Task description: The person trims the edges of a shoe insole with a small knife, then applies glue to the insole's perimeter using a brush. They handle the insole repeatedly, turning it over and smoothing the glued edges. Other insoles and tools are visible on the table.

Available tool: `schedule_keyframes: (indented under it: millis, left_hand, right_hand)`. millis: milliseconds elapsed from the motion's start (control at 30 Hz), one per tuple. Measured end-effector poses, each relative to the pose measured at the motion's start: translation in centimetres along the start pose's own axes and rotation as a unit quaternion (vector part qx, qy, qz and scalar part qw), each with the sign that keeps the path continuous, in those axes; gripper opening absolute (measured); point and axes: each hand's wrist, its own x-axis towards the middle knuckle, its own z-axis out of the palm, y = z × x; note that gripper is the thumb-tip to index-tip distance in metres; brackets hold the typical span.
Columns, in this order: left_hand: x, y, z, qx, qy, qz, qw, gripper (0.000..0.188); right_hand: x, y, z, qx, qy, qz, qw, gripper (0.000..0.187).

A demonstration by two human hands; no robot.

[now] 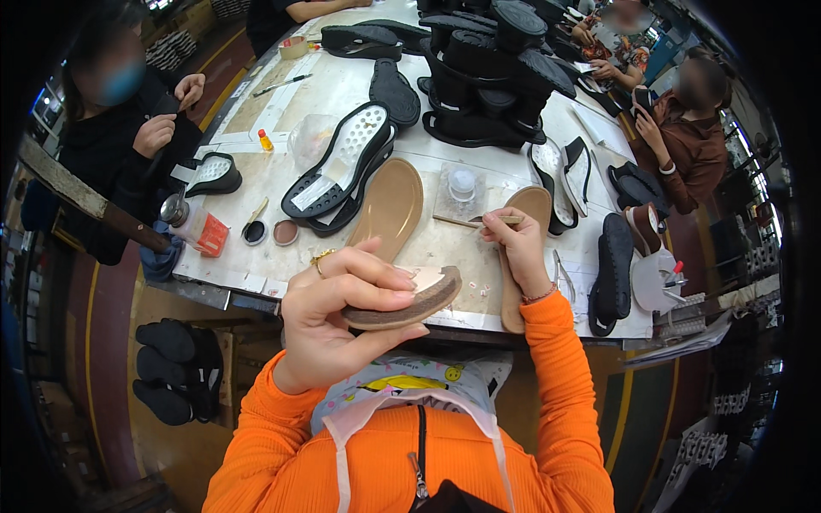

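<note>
The left hand (329,316) has its grip closed round a tan shoe sole piece (406,301), thumb beneath and fingers curled over the upper face, holding it raised in front of the chest, above the near edge of the worktop (256,175). The piece looks light and fairly stiff, with a pale top layer and a darker brown edge band; it probably flexes a little along its length, so a hold across the width, as here, should keep it steady. The edge band may carry fresh glue, though that cannot be told, so the flat faces seem the safer places to press. The right hand (517,248) is pinched shut on a thin wooden-handled brush (475,222), whose tip points left toward a small clear lidded jar (462,184) standing on the worktop. Just beside that hand lies a tan insole (523,248), partly under the wrist, and a larger tan insole (389,209) lies to its left. Further out are black soles (342,167), a heap of black shoes (487,68), and other people's hands at the far edges.
</note>
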Motion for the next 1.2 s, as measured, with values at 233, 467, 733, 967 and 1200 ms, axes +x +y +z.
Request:
schedule_keyframes:
  millis: [233,467,733,967,1200]
  left_hand:
    - [0.5,-0.9,2.3,-0.063,0.024,0.032,0.997,0.027]
    - [1.3,-1.0,3.8,-0.006,0.027,0.069,0.997,0.026]
    - [1.7,-1.4,4.5,-0.024,0.037,0.085,0.995,0.026]
    - [1.8,-1.6,4.9,-0.020,0.047,0.074,0.996,0.028]
    - [1.7,-1.8,5.6,0.007,0.070,0.081,0.994,0.034]
  right_hand:
    - [0.0,0.0,0.0,-0.008,-0.004,0.000,1.000,0.014]
    - [0.0,-0.1,0.0,0.010,0.000,0.001,1.000,0.018]
    - [-0.1,-0.3,0.1,-0.001,0.000,0.007,1.000,0.018]
    - [-0.2,-0.5,0.1,-0.004,0.004,0.011,1.000,0.018]
    - [-0.1,-0.4,0.0,0.016,-0.007,0.022,1.000,0.018]
